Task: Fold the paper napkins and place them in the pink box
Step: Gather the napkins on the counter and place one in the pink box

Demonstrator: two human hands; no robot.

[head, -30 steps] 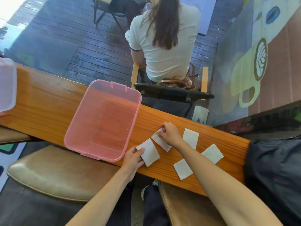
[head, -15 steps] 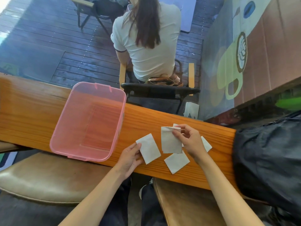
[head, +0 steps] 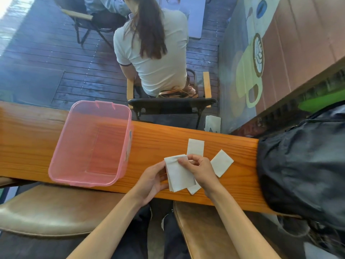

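A white paper napkin [head: 179, 174] is held just above the wooden counter [head: 240, 152] between both hands. My left hand [head: 151, 181] grips its left edge and my right hand [head: 200, 170] pinches its top right corner. Another napkin [head: 194, 188] peeks out from under it. A further napkin [head: 195, 147] lies beyond my right hand and one more napkin [head: 221, 163] lies to its right. The pink box [head: 89, 144] stands open and empty on the counter to the left of my hands.
A black bag [head: 302, 165] covers the counter's right end. Brown padded stools [head: 43, 210] stand below the near edge. Beyond the counter a person [head: 151, 49] sits on a chair with their back to me.
My right hand has carried a napkin from the right over to my left hand, and both hands now hold napkins together. The view has shifted left to right.
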